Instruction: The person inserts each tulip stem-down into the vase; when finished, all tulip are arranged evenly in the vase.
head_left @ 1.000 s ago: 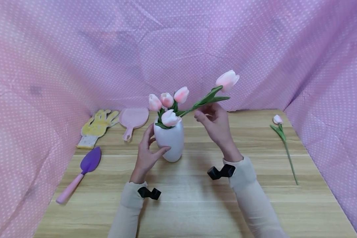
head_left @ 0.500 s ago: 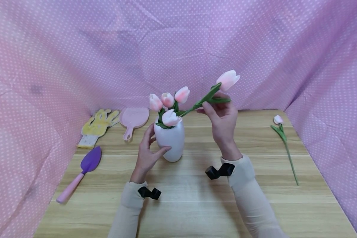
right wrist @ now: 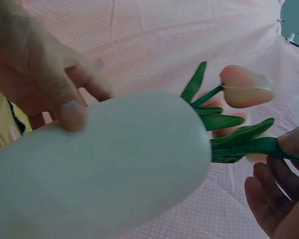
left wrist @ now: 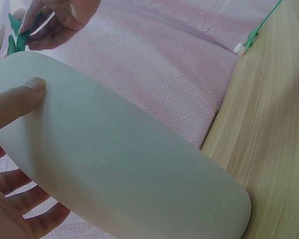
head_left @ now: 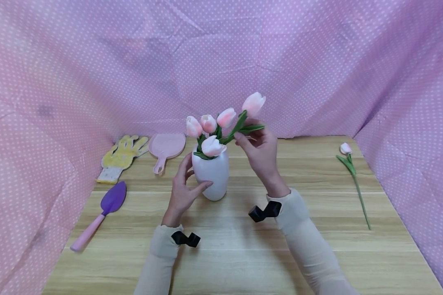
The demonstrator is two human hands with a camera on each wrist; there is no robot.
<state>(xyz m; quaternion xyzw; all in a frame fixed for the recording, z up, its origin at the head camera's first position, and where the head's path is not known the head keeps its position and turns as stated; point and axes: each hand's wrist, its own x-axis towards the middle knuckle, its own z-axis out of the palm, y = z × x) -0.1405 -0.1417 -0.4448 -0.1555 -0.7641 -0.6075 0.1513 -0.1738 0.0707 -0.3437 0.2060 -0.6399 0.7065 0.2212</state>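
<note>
A white vase [head_left: 212, 180] stands on the wooden table with several pink-and-white artificial tulips [head_left: 211, 146] in its mouth. My left hand [head_left: 182, 192] grips the vase from its left side, thumb across the front. To the right of the rim, my right hand [head_left: 262, 151] pinches the green stem and leaves of another tulip [head_left: 253, 104], which leans up and right out of the vase's mouth. In the right wrist view, the thumb and fingers close on that green stem [right wrist: 261, 146] just beyond the rim. The lower stem is hidden inside the vase.
One more tulip [head_left: 348, 166] lies at the table's right side. On the left are a yellow-and-white glove [head_left: 119, 159], a pink dustpan-shaped scoop [head_left: 167, 146] and a purple trowel with a pink handle [head_left: 112, 198]. Pink dotted cloth [head_left: 221, 61] hangs behind the table.
My right hand first slid up the tulip's stem, then moved left and down with it. The bloom now sits lower and nearer the others. My left hand stays on the vase.
</note>
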